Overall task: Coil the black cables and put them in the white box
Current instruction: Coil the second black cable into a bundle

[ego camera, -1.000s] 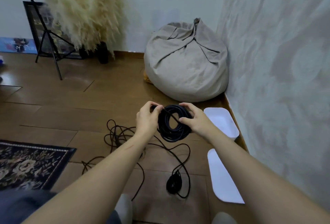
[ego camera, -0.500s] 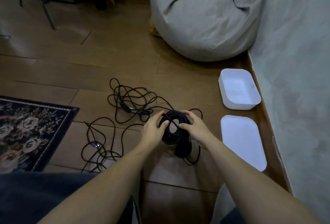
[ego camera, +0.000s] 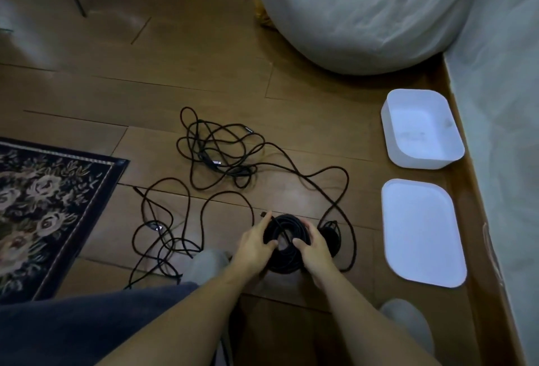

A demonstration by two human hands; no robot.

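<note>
wooden floor [ego camera: 175, 73] fills most of my view, with a patterned rug [ego camera: 43, 205] at the far left. just right of the rug, the loose black cables [ego camera: 215, 158] sprawl in tangled loops on the boards, not yet wound. nearer me, the left hand [ego camera: 253, 246] is curled round the left side of the coil [ego camera: 287, 244] with its thumb at the inner edge. a plug tip [ego camera: 263, 214] shows by that hand's fingertips. the right hand [ego camera: 316, 249] wraps the coil's right side the same way, so both hands grip one wound bundle low over the floor. well to the right, along the wall [ego camera: 501, 103], the white box [ego camera: 423, 162] sits open, its lid [ego camera: 420, 231] lying flat just in front of it. i judge this coil is wound and being tidied. next i'd want the loose end tucked so the turns don't spring apart, then the bundle carried right and set in the box before i start on the tangle.
</note>
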